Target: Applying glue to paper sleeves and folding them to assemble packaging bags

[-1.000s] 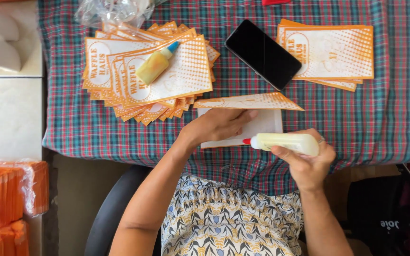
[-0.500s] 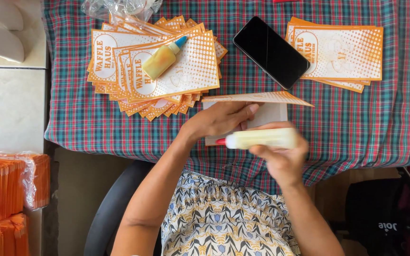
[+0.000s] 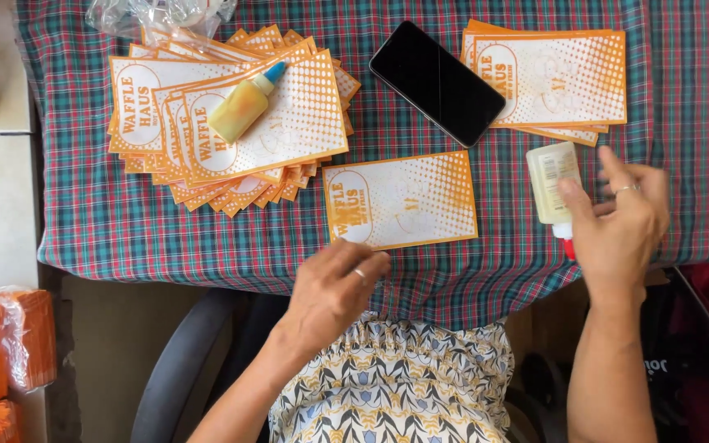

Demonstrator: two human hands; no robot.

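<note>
Holding the pale glue bottle (image 3: 553, 182) nozzle-down at the near edge of the worktop (image 3: 683, 107), the right hand (image 3: 617, 217) has its thumb and fingers closed on the bottle's lower end, where the red tip (image 3: 569, 244) points toward the person's lap. The likely trouble is a drip: with the nozzle lowest and apparently uncapped, glue could run onto the plaid cloth or the patterned dress below. The fingers look blurred, so the grip may be shifting, and a slip would drop the bottle off the edge.

The left hand (image 3: 336, 283) rests loosely open, holding nothing, its fingertips just at the near edge of the single orange-and-white paper sleeve (image 3: 401, 199). That sleeve lies flat and printed side up in the middle of the worktop, slightly tilted, apart from both stacks. Nothing weighs it down, so a brush of the wrist could skew it or push it off the near edge.

A fanned stack of sleeves (image 3: 166, 107) lies to the left with a yellow bottle with a blue cap (image 3: 245, 104) lying on top; it could roll off. A dark phone (image 3: 436, 82) sits between that stack and a smaller stack (image 3: 560, 78), close enough to catch stray glue.
</note>
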